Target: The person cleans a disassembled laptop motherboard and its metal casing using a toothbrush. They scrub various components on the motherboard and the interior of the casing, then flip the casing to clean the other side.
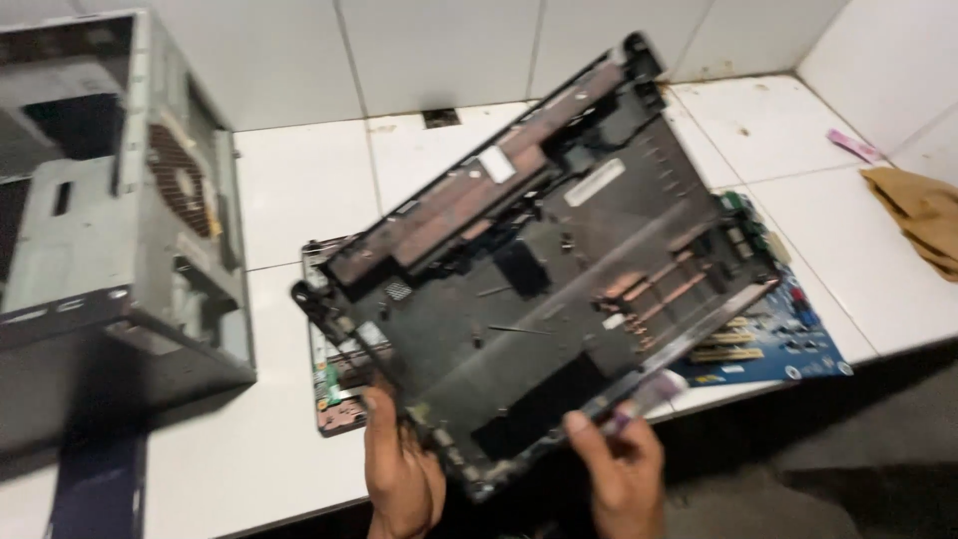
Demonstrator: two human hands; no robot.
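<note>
A black laptop bottom case (539, 269), dusty inside, is tilted up over the white tiled counter (299, 180). My left hand (399, 469) grips its near edge at the lower left. My right hand (624, 469) grips the near edge at the lower right, thumb on the rim. Under the case lies another laptop part with a small green board (334, 384) showing at its left. A blue motherboard (768, 344) with pale slots lies under the case's right side.
A grey desktop computer case (110, 200) stands open at the left of the counter. A brown crumpled paper or cloth (923, 215) and a small pink item (853, 145) lie at the right. White tiled wall (439, 50) behind; dark floor below the counter's front edge.
</note>
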